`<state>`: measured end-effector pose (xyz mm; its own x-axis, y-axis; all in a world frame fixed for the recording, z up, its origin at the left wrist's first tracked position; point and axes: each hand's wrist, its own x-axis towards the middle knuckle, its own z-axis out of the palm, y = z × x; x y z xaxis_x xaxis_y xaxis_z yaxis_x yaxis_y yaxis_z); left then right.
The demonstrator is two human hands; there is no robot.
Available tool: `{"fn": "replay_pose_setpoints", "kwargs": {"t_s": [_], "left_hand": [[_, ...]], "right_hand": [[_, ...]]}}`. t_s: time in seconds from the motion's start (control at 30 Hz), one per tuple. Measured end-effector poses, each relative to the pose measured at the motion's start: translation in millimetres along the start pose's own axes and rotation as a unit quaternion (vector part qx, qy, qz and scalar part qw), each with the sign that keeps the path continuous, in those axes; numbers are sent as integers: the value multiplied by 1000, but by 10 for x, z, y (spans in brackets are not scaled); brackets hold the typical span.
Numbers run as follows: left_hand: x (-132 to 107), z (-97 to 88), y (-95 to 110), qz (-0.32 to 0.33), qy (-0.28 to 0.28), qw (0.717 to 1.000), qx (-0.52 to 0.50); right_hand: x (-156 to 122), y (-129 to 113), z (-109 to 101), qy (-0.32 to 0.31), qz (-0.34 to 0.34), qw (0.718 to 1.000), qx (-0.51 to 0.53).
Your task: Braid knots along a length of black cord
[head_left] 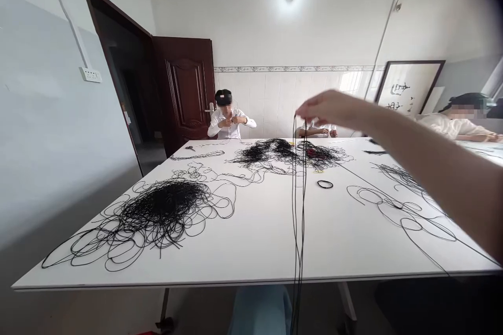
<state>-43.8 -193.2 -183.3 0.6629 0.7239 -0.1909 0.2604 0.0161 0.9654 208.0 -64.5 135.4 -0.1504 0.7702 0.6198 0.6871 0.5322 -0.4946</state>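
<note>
From the right edge my right arm reaches across, and my right hand (328, 106) is raised above the table with its fingertips pinched. Several strands of thin black cord (302, 204) hang from that pinch, drop past the table's front edge and run out at the bottom of the view. My left hand is out of view. Beyond the hanging strands lie tangled heaps of black cord (255, 153), and a small black ring (325, 184) rests just right of them. Looser loops of cord (396, 207) spread below my forearm.
A large pile of black cord (161, 207) covers the left of the white table (243, 259). Scissors (190, 148) lie at the far left edge. One person (226, 120) sits opposite; others sit behind my hand and at the far right. An open door (188, 89) stands behind.
</note>
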Motion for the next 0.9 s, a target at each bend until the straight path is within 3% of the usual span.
{"fn": "replay_pose_setpoints", "kwargs": {"t_s": [0.07, 0.17, 0.2, 0.27, 0.33, 0.43, 0.5, 0.57, 0.63, 0.73, 0.9], "left_hand": [[-48, -38, 107, 1, 9, 999, 31], [-146, -105, 384, 4, 41, 997, 70], [-176, -124, 511, 16, 66, 995, 76], [-212, -149, 790, 70, 171, 981, 63], [-212, -150, 1048, 147, 280, 948, 32], [-185, -133, 1301, 237, 450, 861, 24], [-176, -147, 1393, 262, 516, 814, 51], [-173, -201, 1465, 269, 495, 821, 94], [-158, -285, 1540, 273, 415, 861, 110], [-83, -427, 1653, 283, 308, 907, 50], [182, -626, 1815, 283, 211, 935, -33]], "right_hand": [[-273, -42, 245, -116, 36, 992, 37], [-655, -196, 563, -217, 55, 969, 106], [-763, -251, 644, -239, 59, 960, 131], [-940, -343, 760, -270, 67, 945, 175], [-1067, -402, 816, -290, 77, 932, 205], [-1187, -444, 825, -293, 98, 917, 251], [-1237, -453, 817, -268, 91, 920, 270], [-1273, -449, 817, -234, 58, 933, 268], [-1297, -426, 830, -196, 19, 948, 249], [-1312, -344, 862, -138, -35, 969, 200], [-1253, -108, 929, -12, -162, 980, 112]]}}
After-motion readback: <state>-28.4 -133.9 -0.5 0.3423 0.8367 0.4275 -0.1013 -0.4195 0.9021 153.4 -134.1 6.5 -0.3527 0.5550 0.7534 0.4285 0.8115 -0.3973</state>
